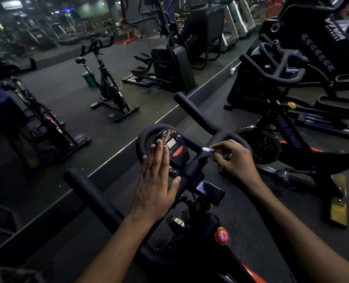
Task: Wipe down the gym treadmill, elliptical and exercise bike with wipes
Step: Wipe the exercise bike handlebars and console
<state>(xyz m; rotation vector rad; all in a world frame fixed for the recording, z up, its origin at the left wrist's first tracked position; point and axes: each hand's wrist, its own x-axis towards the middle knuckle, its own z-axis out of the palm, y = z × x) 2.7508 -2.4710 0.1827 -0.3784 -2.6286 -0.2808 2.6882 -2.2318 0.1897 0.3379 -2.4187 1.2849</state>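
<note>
A dim gym floor lined by a wall mirror [87, 82], which reflects a spin bike and a stepper, surrounds the exercise bike [192, 203] being cleaned at the centre of the frame. The person's left hand [157, 180] lies flat, fingers straight and together, across the loop of the handlebar [192, 111] and the edge of the small console [174, 146], apparently steadying it. The right hand [233, 158] pinches a small crumpled white wipe [208, 150] between thumb and fingertips and presses it to the handlebar's right side, just beside the console. The bike stage of the job looks under way, with the bar being rubbed down. The next move would call for sliding the wipe along the curved bar toward its long forward grip, then over the console face, keeping pressure on so little cloth. A second bike [287, 135] and an elliptical [304, 58] stand to the right, apparently still to be wiped
</note>
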